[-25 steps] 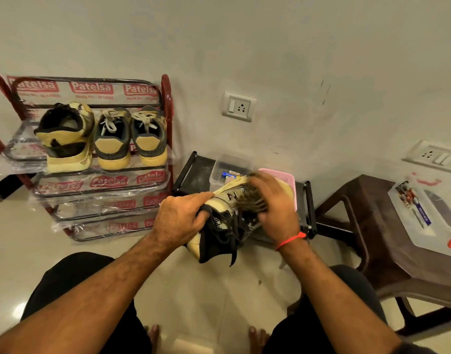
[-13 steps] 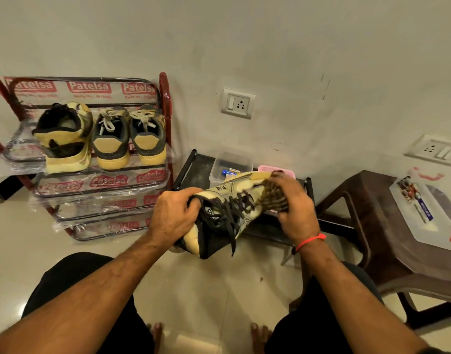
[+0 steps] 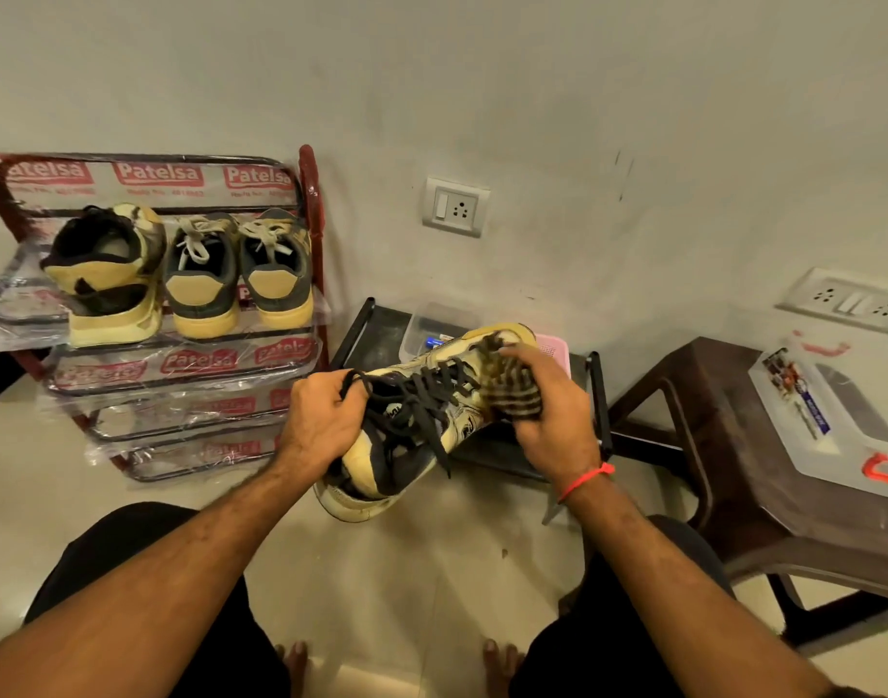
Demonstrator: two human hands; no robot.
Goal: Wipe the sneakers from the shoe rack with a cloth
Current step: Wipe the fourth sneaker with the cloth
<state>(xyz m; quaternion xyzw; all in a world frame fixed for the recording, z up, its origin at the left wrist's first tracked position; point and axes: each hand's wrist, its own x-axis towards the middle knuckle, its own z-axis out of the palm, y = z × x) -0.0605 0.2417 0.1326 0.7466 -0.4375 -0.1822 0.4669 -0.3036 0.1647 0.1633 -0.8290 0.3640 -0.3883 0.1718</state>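
Gripping the sneaker [image 3: 421, 420] by its collar with your left hand [image 3: 321, 420], you are risking it twisting loose as your right hand [image 3: 547, 410] is clutching the cloth [image 3: 512, 390] and pressing hard.

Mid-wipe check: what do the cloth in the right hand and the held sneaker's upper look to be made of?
Cloth: looks like soft woven fabric, matte, dark-and-tan striped; it bunches under the right hand. Sneaker upper: probably leather or synthetic leather, cream and black panels with a slight sheen and creases; flat black woven laces. The left hand holds its heel end.
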